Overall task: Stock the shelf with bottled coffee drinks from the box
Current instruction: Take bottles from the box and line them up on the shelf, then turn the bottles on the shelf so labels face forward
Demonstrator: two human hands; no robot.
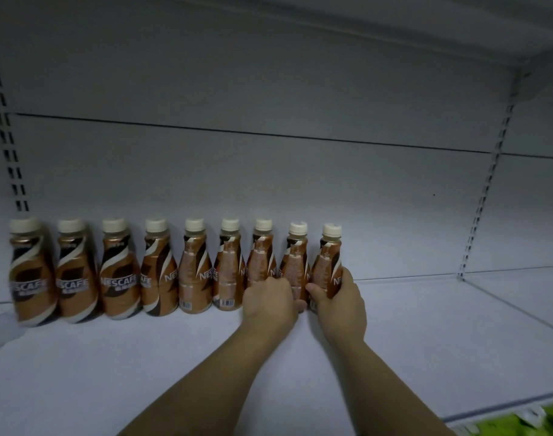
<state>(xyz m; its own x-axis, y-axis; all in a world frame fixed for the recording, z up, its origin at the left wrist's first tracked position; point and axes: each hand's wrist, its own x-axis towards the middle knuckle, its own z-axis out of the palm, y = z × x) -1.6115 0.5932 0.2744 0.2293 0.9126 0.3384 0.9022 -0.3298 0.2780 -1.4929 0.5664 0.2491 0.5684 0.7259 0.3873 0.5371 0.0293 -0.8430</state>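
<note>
**A:** While both arms reach in, where do the bottles stand?
**B:** Nine brown plastic coffee bottles with cream caps (195, 272) line the rear of the white metal shelf (426, 341), upright, side by side.
**A:** And the hands?
**B:** The right hand (339, 297) wraps the end bottle (327, 262) at the row's right. The left hand (270, 298), blurred, seems to grip its neighbour (295, 265) low down.
</note>
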